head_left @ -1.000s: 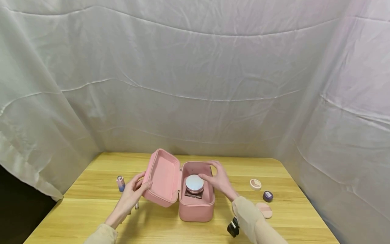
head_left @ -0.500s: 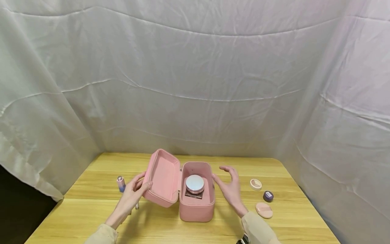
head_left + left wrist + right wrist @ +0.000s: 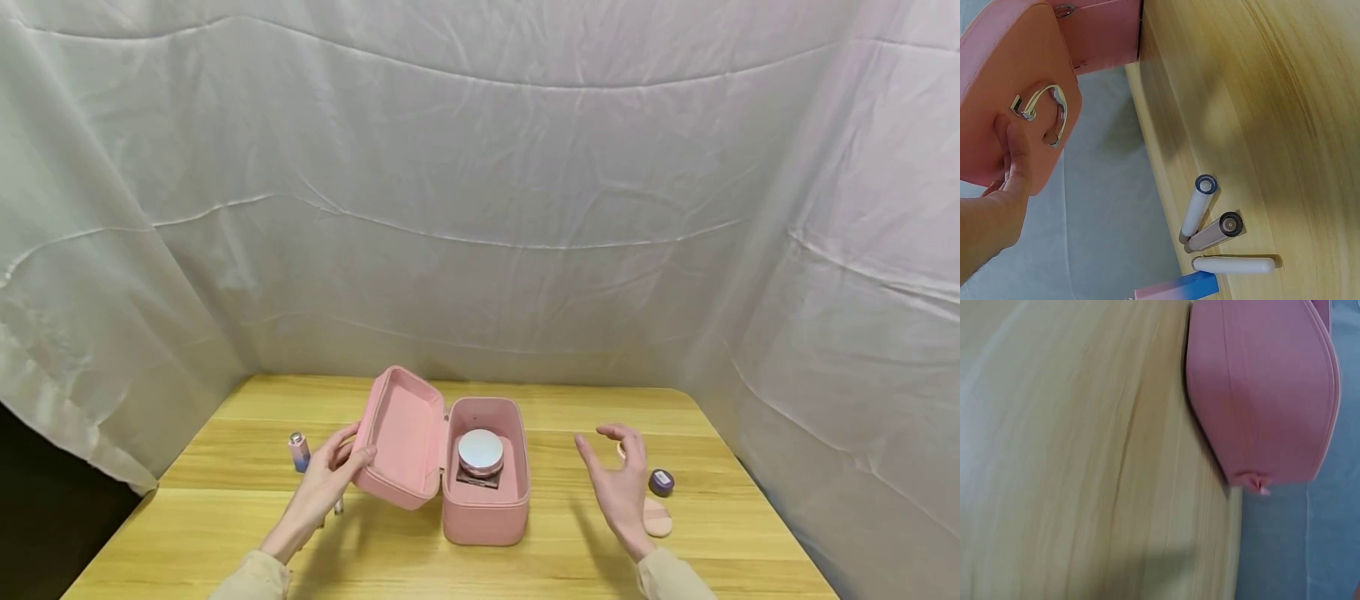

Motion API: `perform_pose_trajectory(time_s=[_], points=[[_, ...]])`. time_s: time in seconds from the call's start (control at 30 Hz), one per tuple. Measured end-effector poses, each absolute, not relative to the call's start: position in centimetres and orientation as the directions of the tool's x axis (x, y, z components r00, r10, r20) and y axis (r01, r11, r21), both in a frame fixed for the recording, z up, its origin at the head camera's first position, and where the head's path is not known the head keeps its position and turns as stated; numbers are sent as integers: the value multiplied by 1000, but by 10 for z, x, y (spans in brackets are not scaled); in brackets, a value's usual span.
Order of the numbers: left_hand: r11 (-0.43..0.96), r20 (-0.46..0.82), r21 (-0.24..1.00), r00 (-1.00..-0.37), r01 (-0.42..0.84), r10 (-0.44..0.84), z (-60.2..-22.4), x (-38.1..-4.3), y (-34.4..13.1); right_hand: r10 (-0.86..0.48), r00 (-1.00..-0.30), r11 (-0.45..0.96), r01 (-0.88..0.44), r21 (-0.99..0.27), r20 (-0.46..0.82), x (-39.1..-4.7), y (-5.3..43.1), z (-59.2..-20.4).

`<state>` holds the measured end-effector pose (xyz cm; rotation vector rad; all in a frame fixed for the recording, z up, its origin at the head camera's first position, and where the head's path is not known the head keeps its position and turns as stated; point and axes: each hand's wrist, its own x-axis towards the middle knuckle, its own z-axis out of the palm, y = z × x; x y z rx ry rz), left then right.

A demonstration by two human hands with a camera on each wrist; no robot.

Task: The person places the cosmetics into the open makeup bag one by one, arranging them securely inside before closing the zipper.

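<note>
A pink cosmetic case (image 3: pixel 484 527) stands with its lid (image 3: pixel 405 442) swung out to the left. My left hand (image 3: pixel 324 483) grips the lid's outer edge, thumb on the inner side. In the left wrist view the fingers lie against its outer face beside a gold handle (image 3: pixel 1060 103). Inside the case a round compact (image 3: pixel 480 451) rests on a flat dark-edged item (image 3: pixel 477 481). My right hand (image 3: pixel 622 492) holds nothing, thumb and fingers spread, over the table right of the case. It partly covers a round contour palette (image 3: pixel 621 452) and a powder puff (image 3: pixel 658 518).
A small dark purple jar (image 3: pixel 662 482) sits right of my right hand. On the left are a pink-and-blue bottle (image 3: pixel 298 452) and several slim tubes (image 3: pixel 1213 231). A grey curtain (image 3: pixel 480 208) closes the table's back and sides.
My right hand has come out of the case and moved right, leaving the round compact inside. My left hand and the lid have stayed put.
</note>
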<state>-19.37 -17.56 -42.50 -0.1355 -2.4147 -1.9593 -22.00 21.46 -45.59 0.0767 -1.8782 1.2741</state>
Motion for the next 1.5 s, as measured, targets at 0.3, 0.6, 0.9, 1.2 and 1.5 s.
perform_pose_trajectory(time_s=[0.3, 0.6, 0.9, 1.2, 1.5], points=[[196, 76, 977, -996, 84, 50, -426, -195, -175, 439, -654, 542, -353, -763, 615, -221, 254, -453], [212, 76, 974, -996, 82, 40, -426, -194, -175, 416, -741, 676, -136, -724, 527, -239, 301, -455], [215, 79, 973, -996, 85, 38, -426, -194, -175, 276, -901, 801, 23, -599, 335, -257, 328, -451], [215, 80, 973, -996, 85, 32, -426, -193, -175, 146, -976, 885, 57, -463, 160, -276, 334, -449], [206, 85, 974, -996, 90, 33, -428, -194, -175, 133, -989, 907, 97, -410, 61, -287, 328, -449]])
